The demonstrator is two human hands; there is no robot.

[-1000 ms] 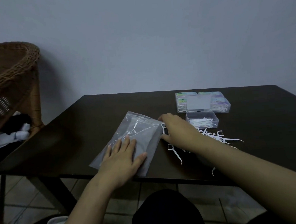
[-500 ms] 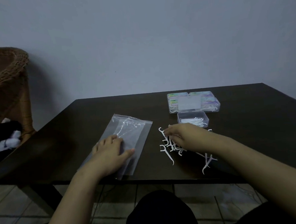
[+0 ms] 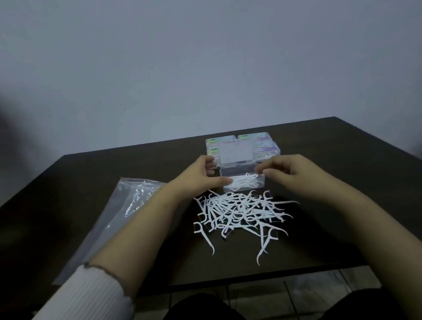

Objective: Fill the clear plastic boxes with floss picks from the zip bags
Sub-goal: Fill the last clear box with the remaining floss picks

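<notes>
I sit at a dark brown tabletop (image 3: 354, 175). A small open clear plastic box (image 3: 242, 181) lies at the centre, partly filled with white floss picks. Just behind it, farther from me, is a group of closed clear plastic boxes with colourful labels (image 3: 242, 148), seemingly done already. Near me, a loose pile of white plastic floss picks (image 3: 240, 212) lies scattered on the tabletop, waiting to go in, so I judge this box is barely started. A clear plastic zip bag (image 3: 115, 222) lies flat at the left, looking almost empty.

My left hand (image 3: 201, 175) reaches forward, its grip on the box's left end, thumb on the near rim. My right hand (image 3: 289, 172) hovers at the box's right end, fingers curled together; whether they pinch a pick I cannot tell.
</notes>
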